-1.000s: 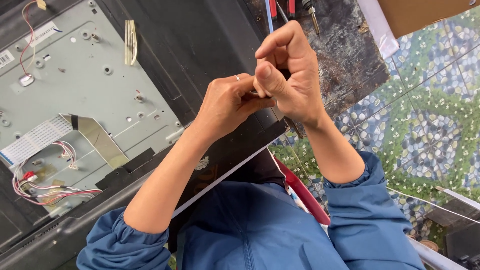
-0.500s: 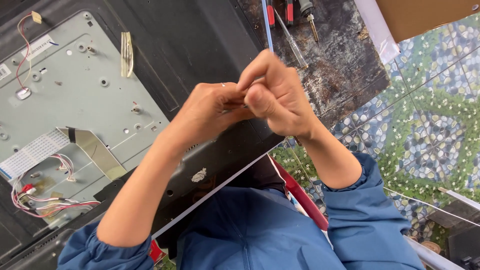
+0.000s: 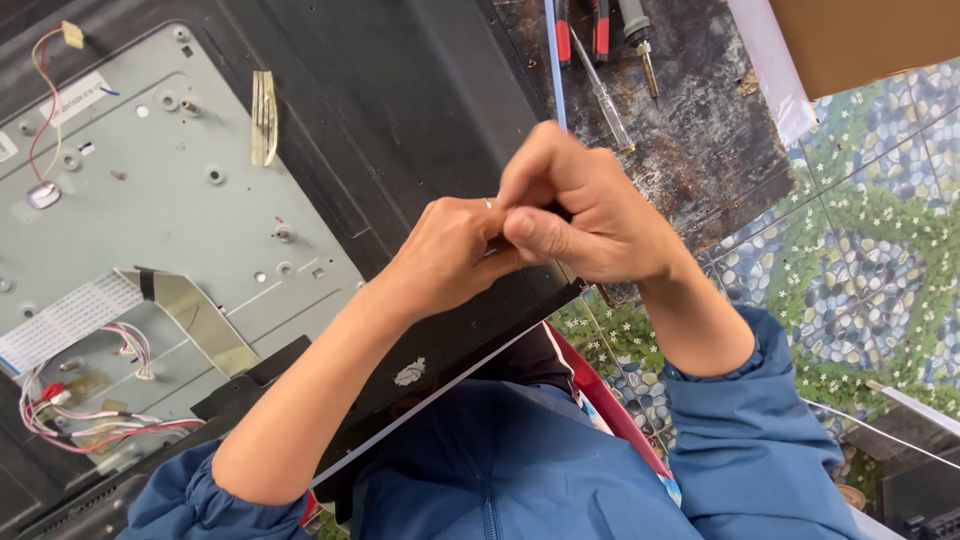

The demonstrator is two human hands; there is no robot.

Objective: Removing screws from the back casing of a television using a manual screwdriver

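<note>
My left hand [image 3: 445,255] and my right hand [image 3: 585,215] are pressed together above the black back cover [image 3: 400,110] of a flat-screen set. The fingertips of both hands pinch at one spot. A tiny shiny metal piece [image 3: 487,203] shows between them, and the rest of it is hidden by my fingers. My right thumb lies across my left fingertips. Both forearms are bare, with blue sleeves pushed up.
A grey metal chassis [image 3: 180,230] lies at the left with a white ribbon cable [image 3: 60,320] and red and white wires [image 3: 70,410]. Screwdrivers [image 3: 605,95] and a red-handled tool [image 3: 565,30] rest on the worn dark table [image 3: 710,160]. A cardboard box [image 3: 860,40] and pebble-patterned floor [image 3: 870,250] are at the right.
Both hands, still pinched together, have dropped lower in the view, closer to my body. My right hand's raised fingers have curled down over the left fingertips.
</note>
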